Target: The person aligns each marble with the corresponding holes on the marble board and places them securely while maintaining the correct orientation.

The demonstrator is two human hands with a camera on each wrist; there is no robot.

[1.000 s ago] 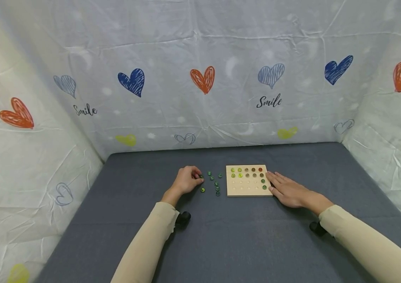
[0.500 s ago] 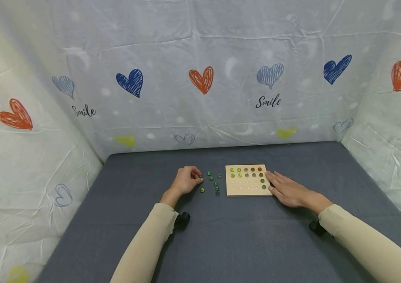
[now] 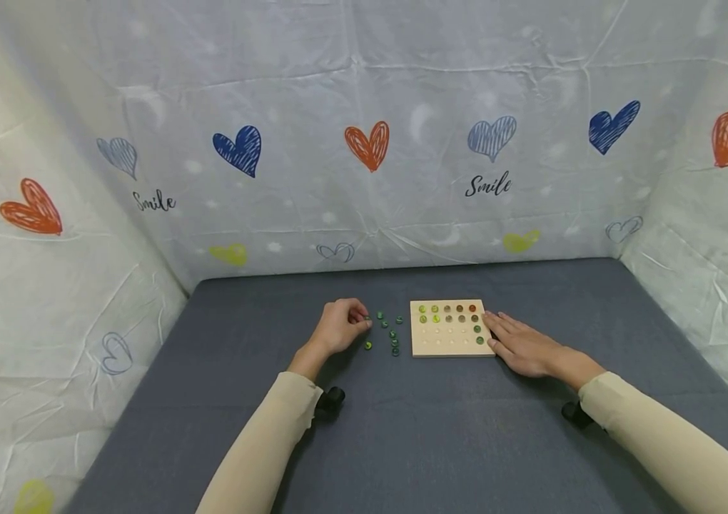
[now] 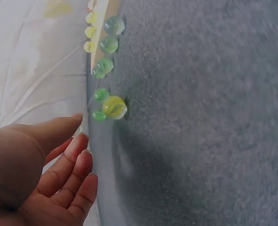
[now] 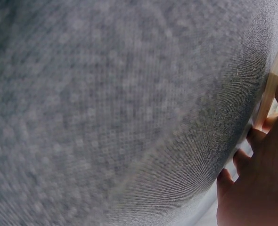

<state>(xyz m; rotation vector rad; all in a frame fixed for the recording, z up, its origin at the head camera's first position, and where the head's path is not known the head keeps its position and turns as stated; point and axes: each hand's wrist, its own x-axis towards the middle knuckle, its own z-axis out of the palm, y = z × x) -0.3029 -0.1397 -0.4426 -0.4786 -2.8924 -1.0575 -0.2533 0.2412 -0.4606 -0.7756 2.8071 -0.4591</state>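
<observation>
Wooden peg board (image 3: 452, 345), grey mat (image 3: 441, 435): two rows of marbles seated, green and brown. Right hand (image 3: 523, 348) lies flat, fingers straight, against the board's right edge. Left hand (image 3: 340, 327), fingers curled, pinching a marble from the loose green marbles (image 3: 392, 334) just left of the board. Backdrop (image 3: 364, 128) print reads "Smile".

Grey table (image 3: 441, 428) bears wooden board (image 3: 450, 345), seemingly glass marbles (image 3: 393, 333).

wooden board (image 5: 274, 83) cut off at edge, grey cloth (image 5: 106, 103) blurred
</observation>
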